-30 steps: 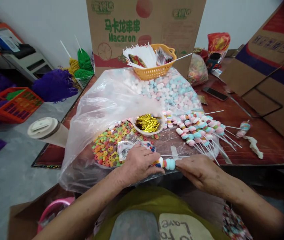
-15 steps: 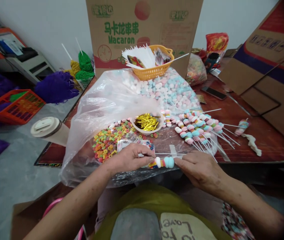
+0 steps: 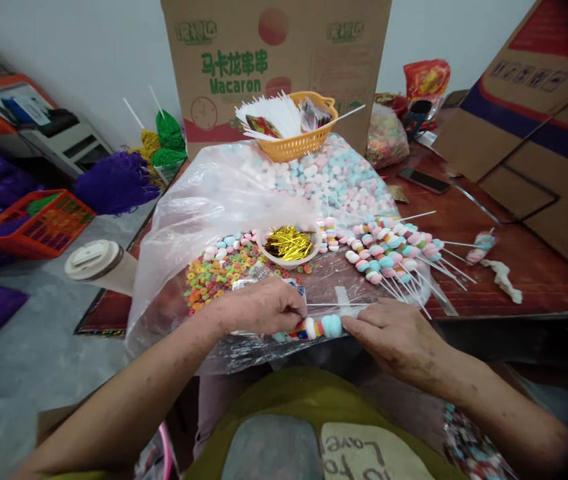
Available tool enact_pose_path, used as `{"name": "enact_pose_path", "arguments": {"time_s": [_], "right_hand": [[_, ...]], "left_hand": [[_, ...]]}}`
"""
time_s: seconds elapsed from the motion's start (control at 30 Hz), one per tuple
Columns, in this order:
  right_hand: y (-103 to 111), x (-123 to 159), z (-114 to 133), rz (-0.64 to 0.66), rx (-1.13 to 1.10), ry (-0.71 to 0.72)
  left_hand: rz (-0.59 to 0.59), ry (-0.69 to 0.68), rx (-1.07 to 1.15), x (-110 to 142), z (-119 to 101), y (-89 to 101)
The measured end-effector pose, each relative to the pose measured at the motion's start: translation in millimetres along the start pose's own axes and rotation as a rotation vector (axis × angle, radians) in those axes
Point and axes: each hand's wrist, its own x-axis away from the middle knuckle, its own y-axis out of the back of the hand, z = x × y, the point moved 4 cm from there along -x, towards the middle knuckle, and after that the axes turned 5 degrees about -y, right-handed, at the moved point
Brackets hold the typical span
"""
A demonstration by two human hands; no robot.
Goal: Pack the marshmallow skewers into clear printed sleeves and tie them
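Observation:
A marshmallow skewer (image 3: 331,326), white and blue with coloured rings between, lies level at the table's front edge. My left hand (image 3: 277,305) is closed around its left end, thumb and fingers pinched together, covering part of a printed wrapper. At the blue end, my right hand (image 3: 394,330) grips with the thumb against the last marshmallow; its other fingers are curled and partly hidden. A thin white stick (image 3: 334,305) runs between the hands just behind the skewer. Loose ring candies (image 3: 209,283) lie to the left, and a bowl (image 3: 288,263) of gold twist ties (image 3: 290,243) stands behind.
Finished marshmallow skewers (image 3: 389,250) are piled at right on clear plastic sheeting (image 3: 164,220). Farther back are loose marshmallows (image 3: 349,180) and a yellow basket (image 3: 304,145) with white sticks. A lidded cup (image 3: 109,267) stands left; a phone (image 3: 424,180) and cardboard box (image 3: 529,133) are right.
My left fingers have closed down further over the skewer's left end. The skewer and both hands stay in nearly the same place, while the view has shifted slightly.

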Motion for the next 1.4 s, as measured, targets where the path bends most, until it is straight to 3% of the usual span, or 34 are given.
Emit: {"name": "enact_pose_path", "arguments": {"time_s": [0.23, 0.47, 0.53, 0.67, 0.87, 1.03, 1.4], "right_hand": [[-1.0, -0.3, -3.9, 0.015, -0.011, -0.01], [-9.0, -4.8, -2.2, 0.105, -0.05, 0.012], [-8.1, -6.1, -3.2, 0.107, -0.029, -0.005], [-4.4, -6.6, -7.9, 0.049, 0.046, -0.057], [-20.2, -5.0, -2.7, -0.117, 0.117, -0.14], [-35.2, -2.6, 5.8, -0.23, 0.101, -0.145], [-49.2, -0.6, 18.5, -0.174, 0.153, -0.165]], "left_hand": [[-0.024, -0.097, -0.171, -1.1, -0.6, -2.0], [-0.063, -0.073, -0.269, -2.7, 4.4, -9.7], [-0.145, -0.051, -0.239, -0.2, 6.1, -6.3], [-0.419, -0.012, -0.195, 12.3, 9.5, -4.0], [-0.74, 0.144, -0.457, 23.1, 22.8, -38.5], [-0.716, 0.139, -0.537, 18.2, 29.0, -54.8], [-0.862, -0.017, -0.688, 15.8, 30.6, -68.1]]}}
